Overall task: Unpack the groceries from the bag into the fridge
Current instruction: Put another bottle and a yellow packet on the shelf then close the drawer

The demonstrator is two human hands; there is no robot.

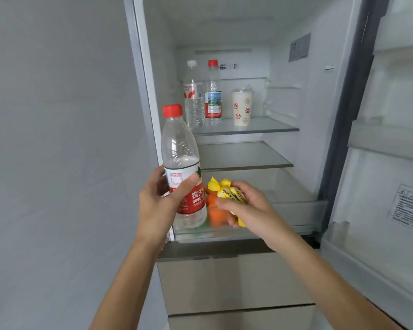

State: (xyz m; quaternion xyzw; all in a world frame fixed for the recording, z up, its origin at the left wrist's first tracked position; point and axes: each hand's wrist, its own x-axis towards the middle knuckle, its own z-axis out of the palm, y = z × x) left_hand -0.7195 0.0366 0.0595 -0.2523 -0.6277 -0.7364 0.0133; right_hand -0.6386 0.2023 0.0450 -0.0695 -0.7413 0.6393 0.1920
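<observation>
Two hands are raised in front of the open fridge (284, 67), each holding one of the groceries. The left hand (161, 198) is wrapped around the red label of a water bottle (180, 148), thumb across the front and fingers behind. It holds the bottle upright, red cap on top, before the fridge's left edge. Just beside it at 3 o'clock, the right hand (246, 206) has its fingers curled round a yellow packet (224, 189) with dark lettering. The packet's crimped end sticks out toward 10 o'clock, close to the bottle's label; whether they touch cannot be told. Behind both hands, low in the fridge, sits a clear drawer (296, 210), and blurred orange pieces (215, 214) show between the bottle and the right hand.

At 12 o'clock from the hands is the middle shelf (243, 156), a glass plate, and above it the top shelf (272, 127). Three things stand upright on the top shelf. A white-capped bottle (193, 101) is at the left, a red-capped bottle (212, 96) is just beside it at its 3 o'clock, and a paper cup (241, 107) with red and gold patterns stands further toward 3 o'clock, apart from both. The fridge door (391, 186) stands open at 3 o'clock of the view, with a printed sticker (408, 206) on its inner face. At 6 o'clock, under the open compartment, are closed drawer fronts (224, 282). A grey wall (57, 139) fills the view at 9 o'clock.
</observation>
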